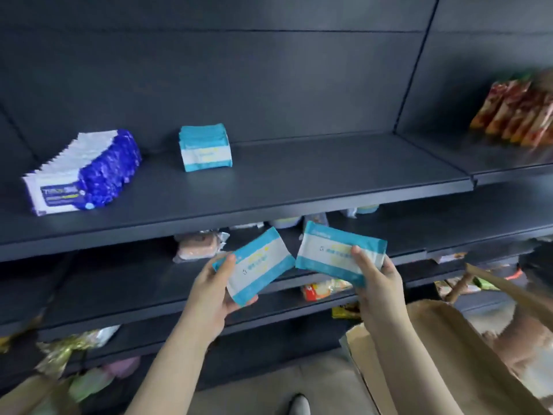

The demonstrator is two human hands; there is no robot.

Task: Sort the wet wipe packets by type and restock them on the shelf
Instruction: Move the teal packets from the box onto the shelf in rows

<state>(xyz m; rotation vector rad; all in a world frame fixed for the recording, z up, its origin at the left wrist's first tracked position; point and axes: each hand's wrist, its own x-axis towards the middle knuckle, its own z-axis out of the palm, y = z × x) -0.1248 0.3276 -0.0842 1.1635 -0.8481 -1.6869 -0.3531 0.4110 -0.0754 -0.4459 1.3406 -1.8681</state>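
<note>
1. Brown paper bag (pixel 434 339) sits at your R forearm, lower right.
2. Your left hand (pixel 209 292) grips a teal-and-white soft wipe packet (pixel 257 265), thumb on top, fingers curled under.
3. Your right hand (pixel 377 280) grips a second teal-and-white packet (pixel 338 250) the same way, just beside the first.
4. Above them, on the dark grey metal shelf (pixel 299 181): matching teal stack (pixel 206 151), w/ a blue-and-white packet row (pixel 83 172) to its left.

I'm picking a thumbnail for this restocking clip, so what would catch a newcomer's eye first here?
At centre, the left hand grips the left packet and the right hand the right packet, both teal and white. On the upper shelf above, a row of blue-and-white packets stands at far left, with a teal stack just to its right.
</note>
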